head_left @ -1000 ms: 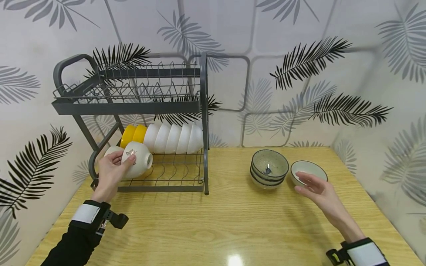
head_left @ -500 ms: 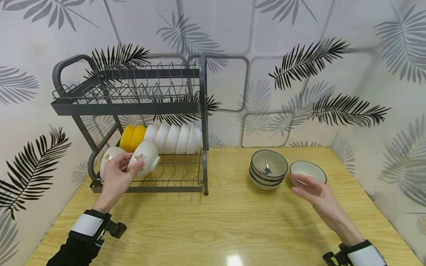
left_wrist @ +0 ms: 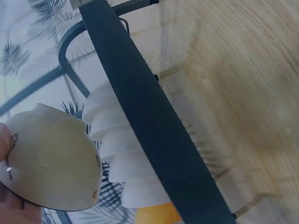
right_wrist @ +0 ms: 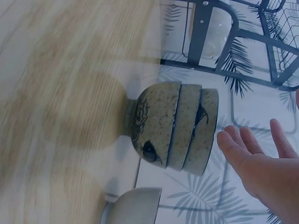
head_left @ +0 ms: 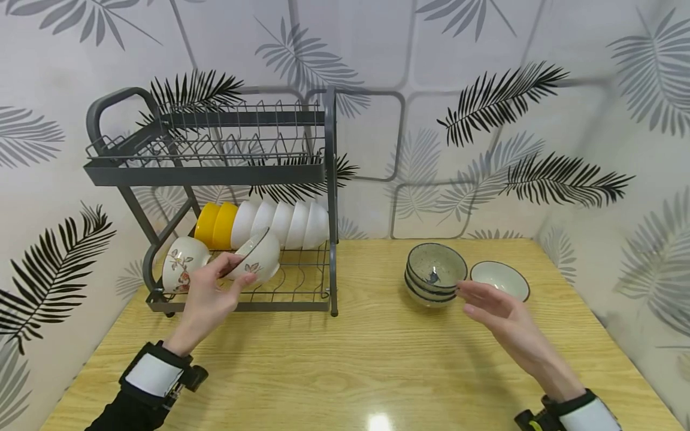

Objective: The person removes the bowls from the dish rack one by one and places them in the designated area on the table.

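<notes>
My left hand [head_left: 210,299] pinches the rim of a cream bowl [head_left: 261,260] with a leaf print, tilted on its side in front of the rack's lower tier. In the left wrist view the bowl [left_wrist: 56,158] fills the lower left, fingers at its edge. A matching floral bowl [head_left: 183,263] sits sideways at the left end of that tier. On the right, my right hand [head_left: 507,320] has its fingers extended beside a stack of three speckled bowls [head_left: 436,266]. The right wrist view puts the fingertips just off the rim of the stack [right_wrist: 159,126]. A dark-rimmed white bowl [head_left: 498,278] stands behind that hand.
A dark grey two-tier dish rack [head_left: 215,175] stands at the left of the wooden table [head_left: 345,359]. Behind the held bowl, its lower tier bears yellow bowls [head_left: 215,224] and several white bowls [head_left: 296,224] on edge. A patterned wall closes off the back.
My left hand has moved right with the cream bowl, away from the matching one, and turned it so its rim shows. My right hand has shifted left from the white bowl toward the stack.
</notes>
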`<state>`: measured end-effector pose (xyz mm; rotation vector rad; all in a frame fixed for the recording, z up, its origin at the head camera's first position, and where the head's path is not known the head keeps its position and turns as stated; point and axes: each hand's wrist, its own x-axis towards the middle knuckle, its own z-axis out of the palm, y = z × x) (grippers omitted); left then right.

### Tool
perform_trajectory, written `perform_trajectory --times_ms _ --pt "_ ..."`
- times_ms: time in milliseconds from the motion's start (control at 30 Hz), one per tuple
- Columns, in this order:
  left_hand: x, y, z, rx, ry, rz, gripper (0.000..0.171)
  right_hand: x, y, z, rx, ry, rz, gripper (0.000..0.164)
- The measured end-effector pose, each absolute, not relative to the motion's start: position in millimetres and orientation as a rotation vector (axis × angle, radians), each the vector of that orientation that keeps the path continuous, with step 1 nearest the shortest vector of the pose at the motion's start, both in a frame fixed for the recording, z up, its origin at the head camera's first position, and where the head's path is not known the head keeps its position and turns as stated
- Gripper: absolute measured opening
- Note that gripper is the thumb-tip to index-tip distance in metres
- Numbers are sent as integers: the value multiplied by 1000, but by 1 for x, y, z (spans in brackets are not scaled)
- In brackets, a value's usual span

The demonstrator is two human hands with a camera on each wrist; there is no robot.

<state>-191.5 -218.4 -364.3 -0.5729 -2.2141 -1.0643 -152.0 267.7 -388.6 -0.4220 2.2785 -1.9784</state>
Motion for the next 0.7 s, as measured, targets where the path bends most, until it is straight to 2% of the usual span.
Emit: perform_trajectory --times_ms 300,700 --pt "-185 -199 -362 -883 -2125 -848 35 -150 248 -382 -545 2196 -1993 48" --pt "-169 -175 -358 -1165 -2107 -689 35 -149 230 -379 -805 2114 -1970 50"
